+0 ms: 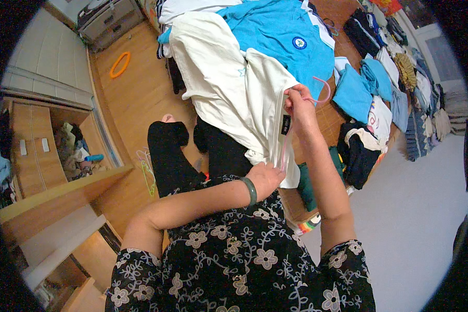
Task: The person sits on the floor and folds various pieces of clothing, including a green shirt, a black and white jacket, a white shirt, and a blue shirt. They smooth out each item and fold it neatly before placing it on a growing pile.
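Observation:
Across my lap and the pile before me lies a white knit top [218,74] with a small blue star on it. A dark label [286,124] shows inside its neckline. My right hand [301,105] pinches the neckline's far end together with a pink hanger [327,91], whose hook sticks out to the right. At the near end of the neckline, my left hand [266,177] grips the fabric beside the hanger's thin arm; a green bangle circles that wrist. The fingertips of the left hand are partly hidden in the cloth. Part of the hanger lies along the neckline.
A blue shirt [277,35] with a round badge lies beyond the top. Folded blue garments [353,93] and black clothing [360,156] are on the right. On the wooden floor [113,105] are an orange ring [120,64] and a green hanger [147,175]. An open cabinet [43,144] stands left.

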Action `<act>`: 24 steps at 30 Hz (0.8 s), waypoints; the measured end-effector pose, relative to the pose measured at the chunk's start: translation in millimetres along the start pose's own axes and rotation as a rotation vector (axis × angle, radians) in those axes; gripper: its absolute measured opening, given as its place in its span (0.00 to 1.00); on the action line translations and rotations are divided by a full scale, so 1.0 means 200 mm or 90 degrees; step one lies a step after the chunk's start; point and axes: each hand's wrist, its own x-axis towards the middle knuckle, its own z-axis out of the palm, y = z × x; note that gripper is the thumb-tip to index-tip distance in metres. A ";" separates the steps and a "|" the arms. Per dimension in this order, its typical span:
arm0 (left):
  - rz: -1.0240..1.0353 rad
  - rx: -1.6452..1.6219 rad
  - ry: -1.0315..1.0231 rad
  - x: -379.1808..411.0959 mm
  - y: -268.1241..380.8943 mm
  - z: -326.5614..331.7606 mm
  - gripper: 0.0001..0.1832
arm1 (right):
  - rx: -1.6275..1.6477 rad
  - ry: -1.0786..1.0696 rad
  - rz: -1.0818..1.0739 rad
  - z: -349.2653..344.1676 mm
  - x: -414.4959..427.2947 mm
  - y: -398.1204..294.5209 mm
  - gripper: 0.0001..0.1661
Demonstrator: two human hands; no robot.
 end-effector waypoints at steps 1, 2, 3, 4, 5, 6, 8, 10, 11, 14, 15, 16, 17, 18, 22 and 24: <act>-0.006 -0.024 0.009 -0.01 0.00 0.02 0.14 | -0.010 -0.030 0.033 -0.02 0.02 0.00 0.08; -0.011 -0.048 0.018 -0.02 0.00 0.05 0.15 | -0.019 -0.059 0.067 -0.04 0.06 0.00 0.08; -0.005 -0.038 0.035 -0.02 0.00 0.04 0.14 | -0.028 -0.085 0.099 -0.08 0.10 0.00 0.08; 0.001 -0.029 0.053 -0.02 0.01 0.03 0.14 | -0.011 -0.127 0.114 -0.12 0.14 -0.01 0.08; 0.007 -0.019 0.072 -0.02 0.02 0.02 0.14 | 0.037 -0.120 0.134 -0.15 0.17 0.00 0.08; 0.013 -0.014 0.103 -0.01 0.02 0.00 0.12 | 0.084 -0.116 0.152 -0.16 0.20 0.00 0.07; 0.028 -0.005 0.167 0.00 0.02 -0.02 0.09 | 0.153 -0.148 0.174 -0.23 0.24 0.03 0.07; 0.005 -0.021 0.159 0.00 -0.02 -0.02 0.08 | 0.143 -0.097 0.157 -0.11 0.15 0.00 0.09; -0.006 -0.030 0.155 0.00 -0.04 -0.01 0.07 | 0.138 -0.072 0.147 -0.08 0.09 -0.01 0.10; -0.018 -0.078 0.210 -0.01 -0.05 -0.02 0.07 | -0.004 -0.058 0.085 -0.05 -0.12 0.04 0.21; -0.019 -0.086 0.227 0.00 -0.04 -0.04 0.07 | -0.077 -0.078 0.074 -0.06 -0.16 0.04 0.23; -0.019 -0.094 0.244 0.00 -0.04 -0.05 0.07 | -0.117 -0.102 0.052 -0.09 -0.17 0.05 0.22; -0.019 -0.102 0.260 0.01 -0.04 -0.06 0.07 | -0.157 -0.125 0.030 -0.14 -0.15 0.07 0.21; -0.029 -0.127 0.227 0.01 -0.05 -0.05 0.07 | -0.197 -0.152 0.007 -0.18 -0.15 0.07 0.20; -0.071 -0.236 0.326 0.04 -0.13 -0.21 0.13 | -0.300 -0.126 0.004 -0.27 -0.24 0.00 0.21; -0.130 -0.219 0.450 0.08 -0.28 -0.26 0.18 | -0.309 -0.119 0.059 -0.28 -0.33 -0.05 0.22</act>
